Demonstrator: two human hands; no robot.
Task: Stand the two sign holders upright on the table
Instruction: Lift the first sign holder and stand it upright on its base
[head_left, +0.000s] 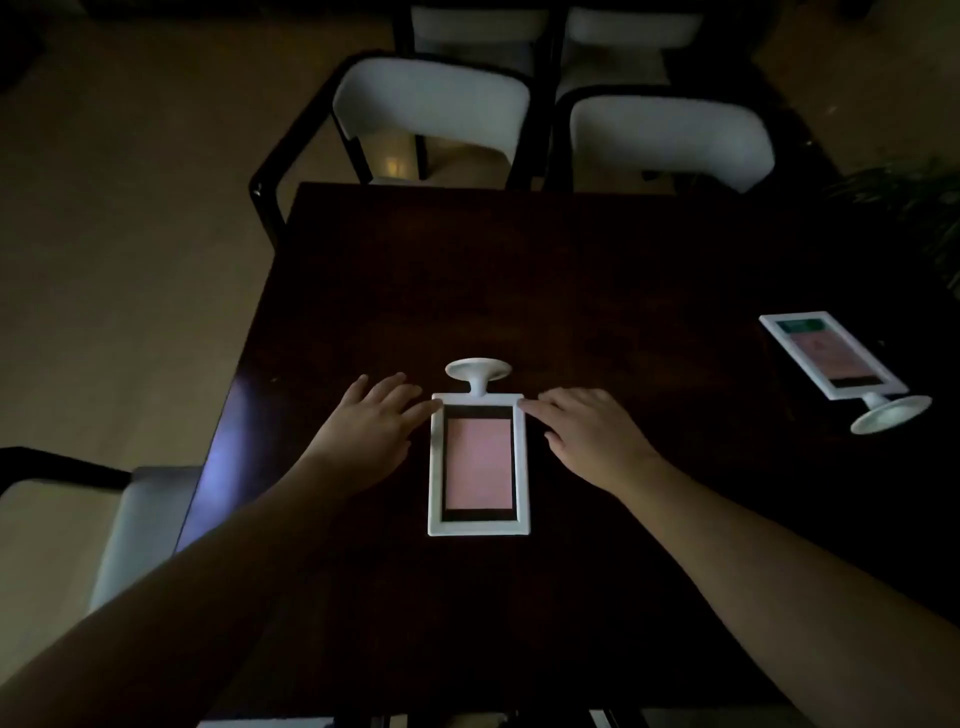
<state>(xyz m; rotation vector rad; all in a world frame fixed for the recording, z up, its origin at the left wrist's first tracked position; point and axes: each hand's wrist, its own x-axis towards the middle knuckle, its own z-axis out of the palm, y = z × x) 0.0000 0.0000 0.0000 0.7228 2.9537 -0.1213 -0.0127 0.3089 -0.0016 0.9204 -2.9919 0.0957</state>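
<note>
A white-framed sign holder (478, 465) with a pink insert lies flat on the dark table (571, 270), its round foot pointing away from me. My left hand (366, 434) rests open at its left side, fingertips touching the frame's far left corner. My right hand (587, 434) lies open at its right side, fingertips on the far right corner. A second white sign holder (836, 358) lies flat at the table's right edge, its round foot toward me and to the right.
Two white-cushioned chairs with dark frames (431, 109) (670, 137) stand behind the table's far edge. Another chair (135, 525) sits at the near left. A plant (919, 208) shows at the far right. The room is dim.
</note>
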